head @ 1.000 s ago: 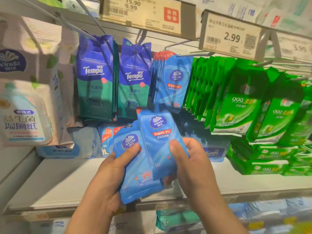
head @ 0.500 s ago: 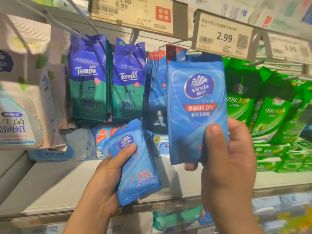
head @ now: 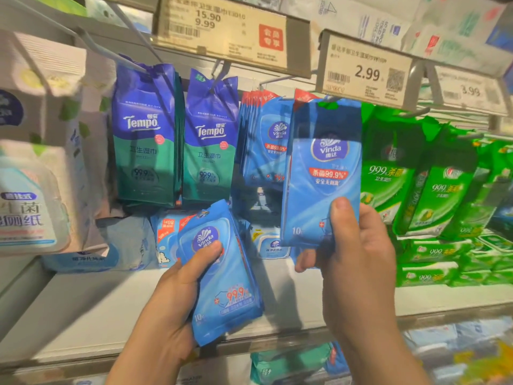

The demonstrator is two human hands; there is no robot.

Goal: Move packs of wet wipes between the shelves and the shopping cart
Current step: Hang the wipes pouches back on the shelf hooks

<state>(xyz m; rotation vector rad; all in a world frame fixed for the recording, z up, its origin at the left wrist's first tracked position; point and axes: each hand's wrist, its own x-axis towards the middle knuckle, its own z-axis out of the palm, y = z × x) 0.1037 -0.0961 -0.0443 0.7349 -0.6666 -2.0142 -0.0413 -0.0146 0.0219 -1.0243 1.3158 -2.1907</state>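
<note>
Vinda pack (head: 322,173) in R hand (head: 358,262), another pack (head: 224,276) in L hand (head: 177,298)

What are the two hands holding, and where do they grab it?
The right hand pinches one blue Vinda pack at its bottom right corner. The left hand holds a stack of blue Vinda packs along its left edge.

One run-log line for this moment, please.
right hand: holds Vinda pack up at hook under 2.99 tag | left hand: grips Vinda stack | hooked: cannot tell
</note>
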